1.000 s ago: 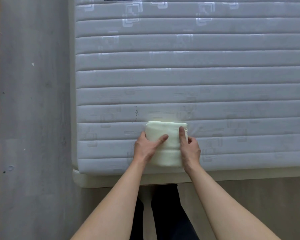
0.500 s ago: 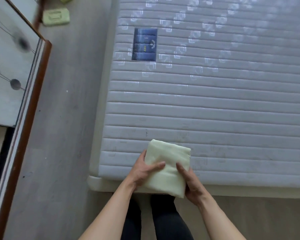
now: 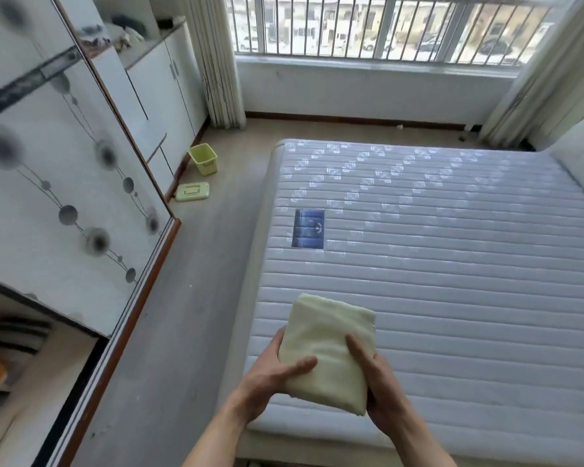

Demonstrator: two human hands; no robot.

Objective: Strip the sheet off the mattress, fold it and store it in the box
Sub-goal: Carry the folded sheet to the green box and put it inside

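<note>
The pale yellow sheet [image 3: 329, 348] is folded into a thick rectangular bundle and held above the near left corner of the bare white quilted mattress [image 3: 452, 281]. My left hand [image 3: 270, 379] grips the bundle's left side with the thumb across the top. My right hand [image 3: 381, 389] holds its right side from below, thumb on top. A yellow-green box [image 3: 203, 159] stands open on the floor at the far left by the cabinet. Its flat lid [image 3: 193, 191] lies on the floor just in front of it.
A sliding-door wardrobe [image 3: 58, 183] with a dot pattern lines the left wall, and white cabinets [image 3: 162, 92] stand beyond it. A grey floor strip [image 3: 189, 298] runs between wardrobe and bed. A barred window [image 3: 385, 28] with curtains [image 3: 216, 62] is at the back.
My hands have lifted the folded sheet off the mattress. The view has tilted up from the mattress surface, so the room, box and lid are in sight.
</note>
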